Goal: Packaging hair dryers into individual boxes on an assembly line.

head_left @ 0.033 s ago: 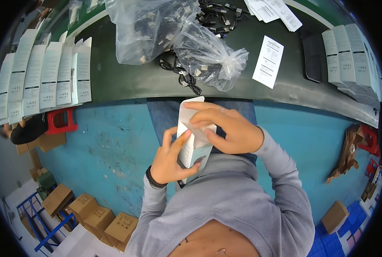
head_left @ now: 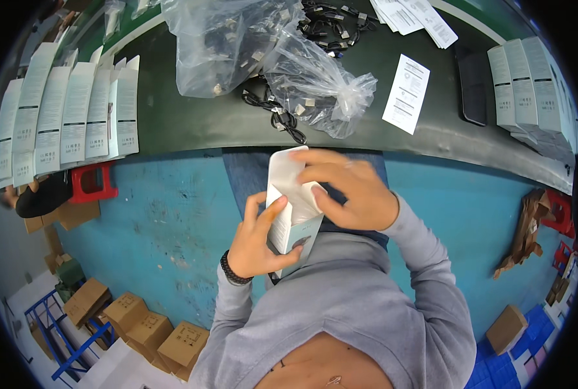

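A small white and pale-blue carton [head_left: 308, 231] is held upright in front of my body, its top open and its long white flap raised at the far side. My left hand [head_left: 253, 245] grips the carton's left side, thumb across the front and fingers behind the side flap. Over the mouth, my right hand [head_left: 360, 198] has its fingers spread, slightly blurred, with fingertips close to the raised flap and thumb by the right edge. Something pale and translucent shows inside the opening; I cannot make out what it is. A coiled black cable [head_left: 286, 123] lies on the table beyond.
On the dark green table [head_left: 156, 110] are clear plastic bags [head_left: 221, 48] of cables, a printed sheet [head_left: 406, 94] and a dark flat device [head_left: 470, 87]. Cartons stand in rows at left [head_left: 75, 117] and right [head_left: 535, 87]. A red stool [head_left: 93, 183] stands on the floor.
My right hand has lifted slightly away from the carton's mouth, its fingers more extended toward the flap. More of the inside shows. My left hand keeps its hold.
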The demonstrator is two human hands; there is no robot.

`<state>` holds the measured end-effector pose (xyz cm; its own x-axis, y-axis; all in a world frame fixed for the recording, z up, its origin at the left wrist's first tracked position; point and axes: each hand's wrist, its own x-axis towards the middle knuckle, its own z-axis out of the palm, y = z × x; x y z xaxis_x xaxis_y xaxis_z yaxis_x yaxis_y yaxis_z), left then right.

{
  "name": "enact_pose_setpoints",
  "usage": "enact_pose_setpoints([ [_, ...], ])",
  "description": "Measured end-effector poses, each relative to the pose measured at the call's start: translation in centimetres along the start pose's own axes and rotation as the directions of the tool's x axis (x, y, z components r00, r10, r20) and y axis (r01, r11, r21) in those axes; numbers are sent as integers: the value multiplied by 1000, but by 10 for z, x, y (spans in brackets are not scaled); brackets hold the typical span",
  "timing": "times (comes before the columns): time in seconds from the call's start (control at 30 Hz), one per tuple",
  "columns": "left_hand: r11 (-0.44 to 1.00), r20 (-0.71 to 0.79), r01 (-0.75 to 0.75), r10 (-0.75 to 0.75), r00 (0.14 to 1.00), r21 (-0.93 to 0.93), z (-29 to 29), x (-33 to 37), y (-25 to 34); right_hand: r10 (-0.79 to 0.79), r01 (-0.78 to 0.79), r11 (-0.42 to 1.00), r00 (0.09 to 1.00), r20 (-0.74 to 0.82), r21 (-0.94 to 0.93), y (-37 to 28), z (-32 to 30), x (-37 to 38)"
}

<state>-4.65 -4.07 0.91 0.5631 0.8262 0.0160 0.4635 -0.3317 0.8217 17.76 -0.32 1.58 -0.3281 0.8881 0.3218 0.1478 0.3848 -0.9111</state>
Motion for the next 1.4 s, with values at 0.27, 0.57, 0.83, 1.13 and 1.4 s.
enact_pose_setpoints([
  [0.27,985,-100,8,-26,995,-173,9,0,-3,154,-142,950,988,-19,278,9,23,-34],
  [0.57,995,-77,-87,83,994,-39,19,2,-5,105,-111,965,994,40,238,21,28,-50],
  [0.83,932,-249,-274,214,944,-238,40,-6,-27,190,-151,926,978,-81,345,19,32,-57],
  [1.13,812,-264,-179,31,964,-556,32,20,-6,196,-191,978,979,-56,90,27,22,-54],
  [1.4,792,-87,-9,-56,995,-611,13,35,-15,212,-132,948,941,-262,291,22,36,-58],
])
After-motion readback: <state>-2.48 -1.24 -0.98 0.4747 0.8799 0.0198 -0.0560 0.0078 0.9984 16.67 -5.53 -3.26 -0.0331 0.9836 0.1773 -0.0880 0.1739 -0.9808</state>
